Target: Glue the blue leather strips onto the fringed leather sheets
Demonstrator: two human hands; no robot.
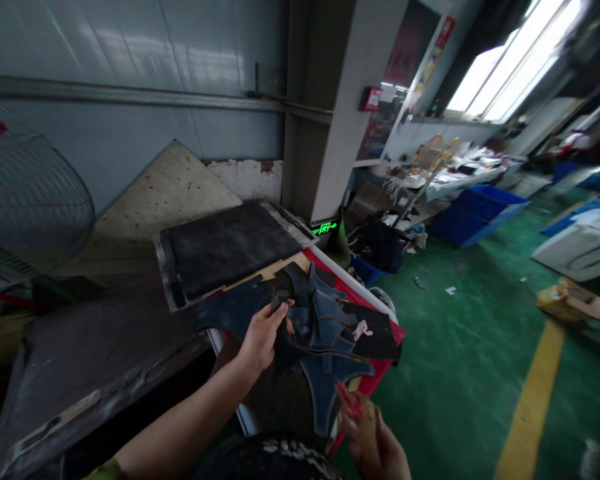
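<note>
My left hand (264, 337) is over the worktable, its thumb and fingers closed on a small dark piece (280, 299). Under and around it lie dark blue cut pieces (325, 313) with brownish edges, overlapping one another; they look like leather or heavy cloth. Lower right, my right hand (387, 450) is closed around a yellowish thing with a red end (353, 403), too blurred to name. It is close to a pointed blue piece (323, 393) at the table's near edge. A crumpled pink scrap (363, 329) rests on a black sheet (377, 340) at the right.
Behind the pieces, a black panel with a grey border (235, 243) lies at the back. A fan cage (35, 187) stands at the left above a dark bench (105, 340). Along the right are a blue bin (480, 213), a cluttered table and a yellow floor line (535, 400).
</note>
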